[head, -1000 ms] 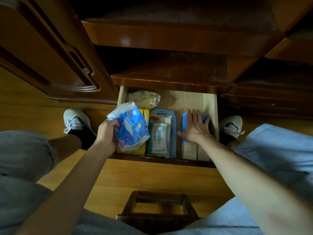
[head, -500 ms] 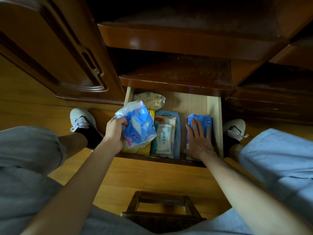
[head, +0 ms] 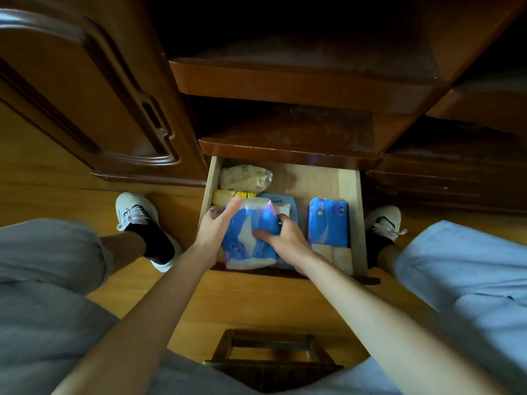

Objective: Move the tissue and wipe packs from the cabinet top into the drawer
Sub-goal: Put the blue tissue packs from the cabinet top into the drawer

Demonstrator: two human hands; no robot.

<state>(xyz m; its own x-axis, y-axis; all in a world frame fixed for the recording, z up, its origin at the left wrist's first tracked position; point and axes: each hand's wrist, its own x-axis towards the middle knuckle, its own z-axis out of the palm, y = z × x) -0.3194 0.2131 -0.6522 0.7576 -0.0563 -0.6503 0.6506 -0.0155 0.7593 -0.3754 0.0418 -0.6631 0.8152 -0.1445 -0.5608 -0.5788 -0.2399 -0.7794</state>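
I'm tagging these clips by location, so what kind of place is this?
Most likely a room in a home, perhaps a bedroom: a dark wooden cabinet with an open drawer of tissue packs, a wooden floor, and a small stool.

drawer (head: 349, 223): pulled open, pale wood
inside: blue tissue pack (head: 329, 222) at right; cream bag (head: 245, 178) at back-left

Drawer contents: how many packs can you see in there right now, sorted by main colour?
Blue: 3, the pack held by the left hand and right hand, the right-side pack, and one mostly hidden beneath.
Yellow: 1, at the left wall.
Cream: 1, the bag at the back.
Total: 5 visible; pale items under the right-side pack are unclear.
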